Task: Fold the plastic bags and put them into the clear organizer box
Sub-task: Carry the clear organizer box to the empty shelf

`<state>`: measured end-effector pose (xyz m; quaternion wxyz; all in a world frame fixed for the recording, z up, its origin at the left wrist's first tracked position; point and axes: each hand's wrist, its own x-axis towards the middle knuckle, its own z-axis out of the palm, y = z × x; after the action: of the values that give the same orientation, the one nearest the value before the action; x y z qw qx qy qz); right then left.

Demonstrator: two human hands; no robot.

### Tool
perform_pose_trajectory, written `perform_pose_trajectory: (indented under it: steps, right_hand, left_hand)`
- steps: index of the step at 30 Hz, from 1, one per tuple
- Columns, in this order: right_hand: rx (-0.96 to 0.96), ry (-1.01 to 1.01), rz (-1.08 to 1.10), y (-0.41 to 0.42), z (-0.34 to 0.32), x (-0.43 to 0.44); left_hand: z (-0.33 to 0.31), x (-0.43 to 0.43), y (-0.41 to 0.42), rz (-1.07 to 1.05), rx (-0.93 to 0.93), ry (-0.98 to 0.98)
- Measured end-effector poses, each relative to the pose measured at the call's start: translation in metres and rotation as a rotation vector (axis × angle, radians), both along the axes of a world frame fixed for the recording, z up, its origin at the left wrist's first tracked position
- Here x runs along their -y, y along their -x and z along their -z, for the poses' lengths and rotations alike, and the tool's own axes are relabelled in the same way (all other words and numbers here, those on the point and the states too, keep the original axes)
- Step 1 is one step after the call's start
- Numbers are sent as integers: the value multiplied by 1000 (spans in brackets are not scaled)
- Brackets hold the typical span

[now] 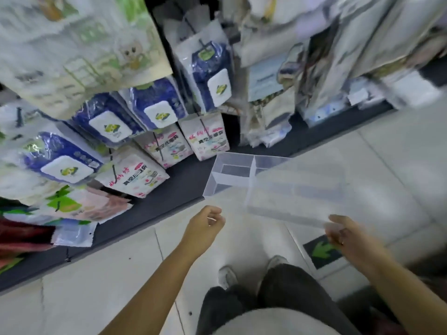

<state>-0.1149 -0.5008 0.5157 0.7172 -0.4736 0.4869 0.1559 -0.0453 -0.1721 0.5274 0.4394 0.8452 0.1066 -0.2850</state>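
A clear organizer box [219, 176] with an inner divider hangs in the air above the floor, in front of the shelf base. A clear plastic bag [295, 192] stretches flat across the box's right half and blurs with motion. My right hand [348, 234] pinches the bag's near right corner. My left hand [208, 221] is loosely curled below the box's near left corner, apart from the box, with a thin sliver of clear plastic at its fingertips. Whether the box holds anything is not visible.
Hanging packets of blue-and-white goods [106, 122] and pink-printed vacuum bags [205, 136] fill the shelf on the left. Fabric items hang at the upper right. A dark shelf base [169, 189] runs diagonally. My legs and shoes [227, 276] stand on pale floor tiles beside a green arrow sticker [323, 250].
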Motion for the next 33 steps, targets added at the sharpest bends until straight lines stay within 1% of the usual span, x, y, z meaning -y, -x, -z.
perform_pose_trajectory:
  steps: [2, 5, 9, 12, 16, 21, 25, 30, 33]
  right_hand:
    - [26, -16, 101, 40, -12, 31]
    - [12, -75, 270, 83, -18, 70]
    - [56, -60, 506, 105, -25, 126]
    - [85, -40, 620, 102, -31, 169]
    - [52, -39, 738, 80, -30, 231]
    - [71, -32, 905, 40, -29, 330]
    - [76, 42, 1014, 11, -40, 413]
    - [-1, 109, 1114, -5, -49, 508]
    - [-42, 128, 1179, -12, -40, 568]
  left_hand:
    - [-15, 38, 0, 92, -4, 23]
    - [-30, 100, -5, 139, 9, 104]
    - [-40, 191, -18, 197, 7, 131]
    - [-42, 256, -39, 285, -30, 125]
    - [-30, 330, -93, 411, -36, 82]
    - [-6, 435, -182, 442, -36, 22]
    - [-6, 562, -257, 584, -38, -9]
    - [-38, 764, -324, 883, 111, 24]
    - [-49, 884, -341, 988, 166, 98]
